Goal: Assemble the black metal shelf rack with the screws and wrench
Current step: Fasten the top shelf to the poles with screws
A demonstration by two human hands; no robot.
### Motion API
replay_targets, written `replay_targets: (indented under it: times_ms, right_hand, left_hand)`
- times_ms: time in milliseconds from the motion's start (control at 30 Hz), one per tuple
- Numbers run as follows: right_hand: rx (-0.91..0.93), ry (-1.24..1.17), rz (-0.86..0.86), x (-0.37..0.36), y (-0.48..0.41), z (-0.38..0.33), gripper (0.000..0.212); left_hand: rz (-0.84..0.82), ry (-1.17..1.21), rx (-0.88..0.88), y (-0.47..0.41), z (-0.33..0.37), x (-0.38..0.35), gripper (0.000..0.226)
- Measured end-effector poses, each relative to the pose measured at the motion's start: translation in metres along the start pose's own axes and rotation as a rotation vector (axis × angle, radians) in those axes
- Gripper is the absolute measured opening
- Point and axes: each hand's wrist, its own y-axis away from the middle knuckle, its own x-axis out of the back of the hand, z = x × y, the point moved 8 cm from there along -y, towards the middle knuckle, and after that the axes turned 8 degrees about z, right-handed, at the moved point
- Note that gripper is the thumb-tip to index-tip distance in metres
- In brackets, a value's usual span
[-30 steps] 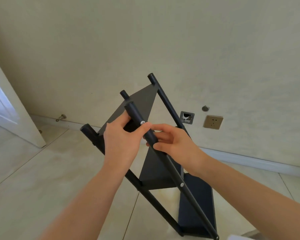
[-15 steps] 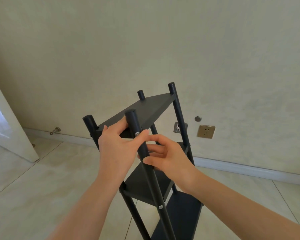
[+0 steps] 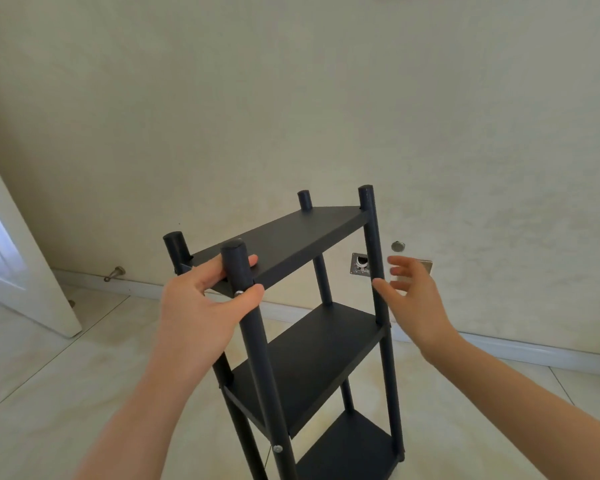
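Observation:
The black metal shelf rack (image 3: pixel 291 237) stands upright on the tiled floor, with three shelves between four round posts. My left hand (image 3: pixel 201 306) grips the near left edge of the top shelf, fingers on top and thumb against the near post beside a silver screw (image 3: pixel 238 293). My right hand (image 3: pixel 413 299) hovers open with spread fingers just right of the front right post (image 3: pixel 374 271), apart from it or barely touching. A second silver screw (image 3: pixel 277 448) shows low on the near post. No wrench is in view.
A pale wall stands behind the rack with a socket plate (image 3: pixel 360 270), a small round fitting (image 3: pixel 398 246) and a baseboard. A white door (image 3: pixel 14 271) is open at the left with a door stop (image 3: pixel 115 273) on the wall. Beige floor tiles surround the rack.
The rack has swung from leaning to standing upright. My right hand let go of the near post and moved right, opening beside the front right post. My left hand kept its hold.

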Motion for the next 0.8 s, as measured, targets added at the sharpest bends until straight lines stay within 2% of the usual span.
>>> replay_targets:
  times_ms: [100,200,400,667,800]
  right_hand:
    - [-0.039,0.064,0.027,0.005,-0.007,0.009,0.056]
    - [-0.085,0.053,0.008,0.003,-0.010,0.015,0.059]
    - [-0.086,0.003,-0.056,-0.010,-0.008,0.014,0.052]
    - [-0.108,0.063,-0.131,-0.012,-0.013,0.027,0.053]
    - [-0.104,0.105,-0.151,-0.007,-0.015,0.034,0.041]
  left_hand:
    - [-0.035,-0.033,-0.034,-0.002,-0.003,0.008,0.038]
    - [-0.072,-0.029,-0.054,-0.003,-0.006,0.015,0.043]
    - [-0.129,-0.010,-0.075,-0.002,-0.010,0.024,0.055]
    - [-0.165,-0.019,-0.155,0.001,-0.005,0.022,0.061]
    - [-0.106,-0.013,-0.145,-0.003,-0.014,0.025,0.054]
